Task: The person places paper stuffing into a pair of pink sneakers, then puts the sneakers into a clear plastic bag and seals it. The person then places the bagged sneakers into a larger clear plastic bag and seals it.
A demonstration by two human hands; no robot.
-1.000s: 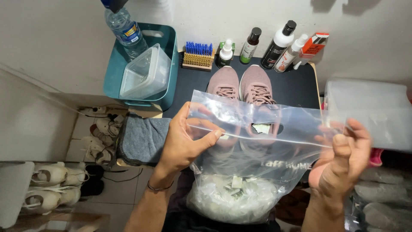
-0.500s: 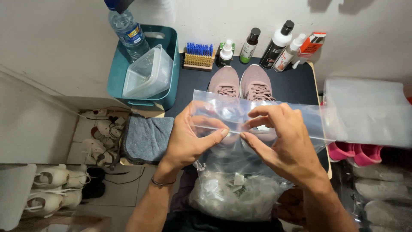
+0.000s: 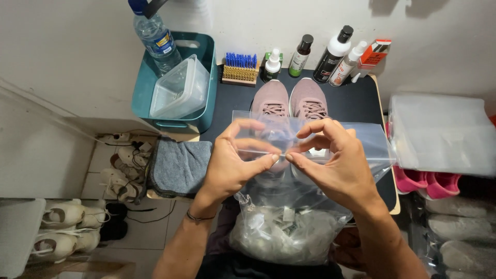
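1. Where the dark worktop [image 3: 356, 108] met the pale wall, its far edge was lined with a wooden brush with blue bristles [image 3: 240, 68] and a row of bottles [image 3: 335, 54], so open room lay only at the middle and the near edge.
2. A teal plastic bin [image 3: 204, 111] overhung the far left corner, holding a clear ribbed water bottle [image 3: 156, 39] and a clear square tub [image 3: 181, 90].
3. A clear, thin, glossy plastic bag [image 3: 369, 147] hung over the middle of the worktop, well short of the right edge.
4. A pair of dusty-pink mesh shoes [image 3: 292, 98] stood side by side at the middle, toes toward the far edge, heels behind the bag.
5. A grey, soft cloth [image 3: 178, 165] lay off the near left corner.
6. The left hand [image 3: 232, 165] and right hand [image 3: 338, 165] met at the bag's top edge, each nearly closed, thumb and forefinger pinching the film, tips almost touching.
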